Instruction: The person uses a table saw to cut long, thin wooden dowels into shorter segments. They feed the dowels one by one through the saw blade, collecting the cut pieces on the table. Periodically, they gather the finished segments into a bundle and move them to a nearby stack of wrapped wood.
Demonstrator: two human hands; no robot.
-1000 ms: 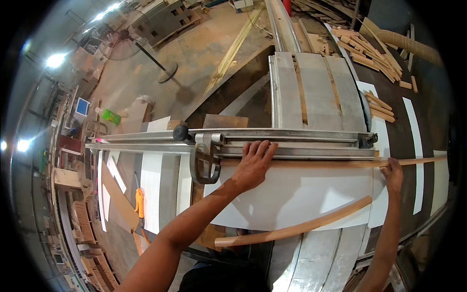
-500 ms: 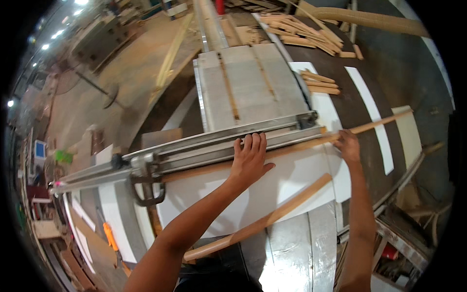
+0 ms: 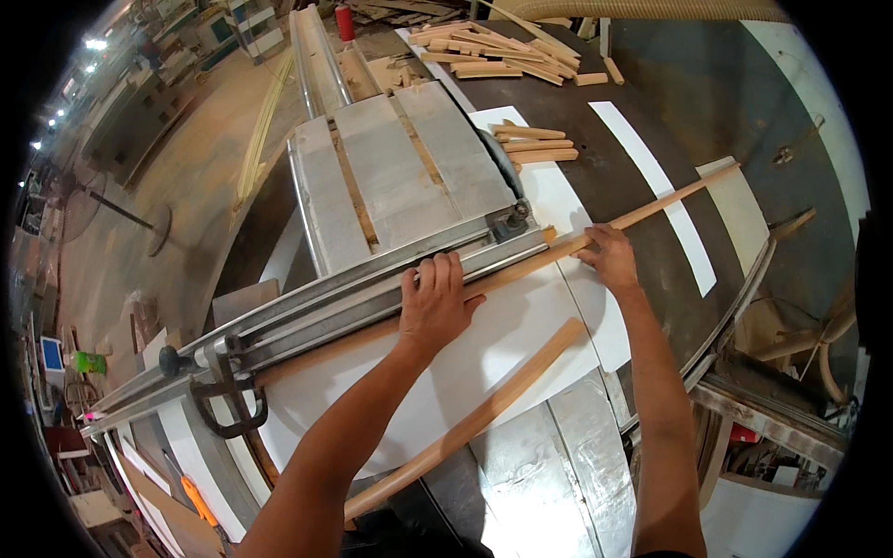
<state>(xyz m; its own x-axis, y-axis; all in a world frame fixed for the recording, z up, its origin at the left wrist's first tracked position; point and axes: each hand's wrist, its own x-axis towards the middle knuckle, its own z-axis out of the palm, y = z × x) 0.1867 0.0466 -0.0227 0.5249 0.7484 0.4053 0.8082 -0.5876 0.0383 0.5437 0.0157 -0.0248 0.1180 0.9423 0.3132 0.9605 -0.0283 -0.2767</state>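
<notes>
A long wooden strip [image 3: 516,276] lies along the near side of a metal fence [image 3: 372,302] on a sliding saw table [image 3: 372,158]. My left hand [image 3: 434,302] grips across both, fingers curled over the fence and thumb by the strip. Farther right, my right hand [image 3: 609,256] pinches the same strip between thumb and fingers. The strip's far end reaches out over the dark tabletop. A second wooden strip [image 3: 474,423] rests slantwise, nearer to me, on a white panel [image 3: 465,363]. A dark metal clamp [image 3: 233,409] sits on the fence's left part.
Short wooden pieces [image 3: 535,151] lie on a white board beyond the fence, with a larger pile [image 3: 502,51] farther back. A narrow white strip [image 3: 656,186] lies on the dark tabletop [image 3: 614,149]. An orange-handled tool [image 3: 197,498] is at lower left; a standing fan [image 3: 121,212] stands on the floor.
The view has turned, so the scene sits farther left and more tilted. Both hands stay on the wooden strip in nearly the same places.
</notes>
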